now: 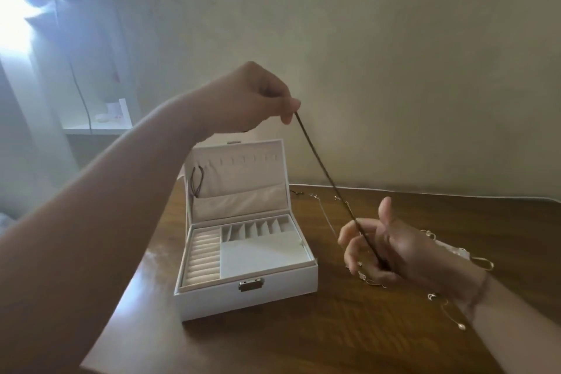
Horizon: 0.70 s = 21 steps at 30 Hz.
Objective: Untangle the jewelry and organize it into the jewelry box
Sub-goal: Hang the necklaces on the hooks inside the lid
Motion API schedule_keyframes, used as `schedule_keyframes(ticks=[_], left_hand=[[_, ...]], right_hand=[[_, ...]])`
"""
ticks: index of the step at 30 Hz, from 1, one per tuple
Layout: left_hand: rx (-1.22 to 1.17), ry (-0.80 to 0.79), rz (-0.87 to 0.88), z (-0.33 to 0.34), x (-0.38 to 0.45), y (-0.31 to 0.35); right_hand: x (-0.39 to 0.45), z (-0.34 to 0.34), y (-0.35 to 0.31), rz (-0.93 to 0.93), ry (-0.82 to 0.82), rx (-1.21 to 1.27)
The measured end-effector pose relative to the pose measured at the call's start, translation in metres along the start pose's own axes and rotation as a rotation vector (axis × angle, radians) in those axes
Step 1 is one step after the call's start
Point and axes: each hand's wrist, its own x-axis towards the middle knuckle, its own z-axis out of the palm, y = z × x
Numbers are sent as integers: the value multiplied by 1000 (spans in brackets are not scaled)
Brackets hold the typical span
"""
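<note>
The dark chain (329, 182) runs taut on a steep slant, its top pinched in the left hand (258, 97) raised above the box (246, 297), its lower end caught in the curled fingers (352, 252) of the right hand (391, 249) low over the bench (303, 343). The box, lid up, sits just left of the chain, so the left hand is nearer it. Other pieces lie loose on the bench around the right wrist.

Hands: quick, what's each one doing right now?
Left hand: raised, fingers pinching the top of the dark cord.
Right hand: lower, fingers curled round the cord's bottom end.
</note>
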Motion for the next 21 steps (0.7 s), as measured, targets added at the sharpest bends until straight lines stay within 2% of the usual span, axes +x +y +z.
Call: schedule_keyframes(ticks=[3,5,7,10,13,16,21], left_hand=[[-5,18,4,2,1,1],[16,25,5,2,1,-3],[11,47,-10,-4,-2,-12],[-22,101,-76,-22,-9,-39],[-37,157,-160,-38,-22,-81],[-69,252,-297,-46,-36,-134],[-42,439,-534,-30,-52,-216]], right_hand=[[24,14,-27,-27,-170,-5],[45,27,-50,-107,-200,80],[67,40,-73,-137,-149,167],[91,52,-97,-196,-23,143],[110,55,-103,-169,29,2],[131,56,-97,-88,27,-253],[181,57,-73,-124,234,-570]])
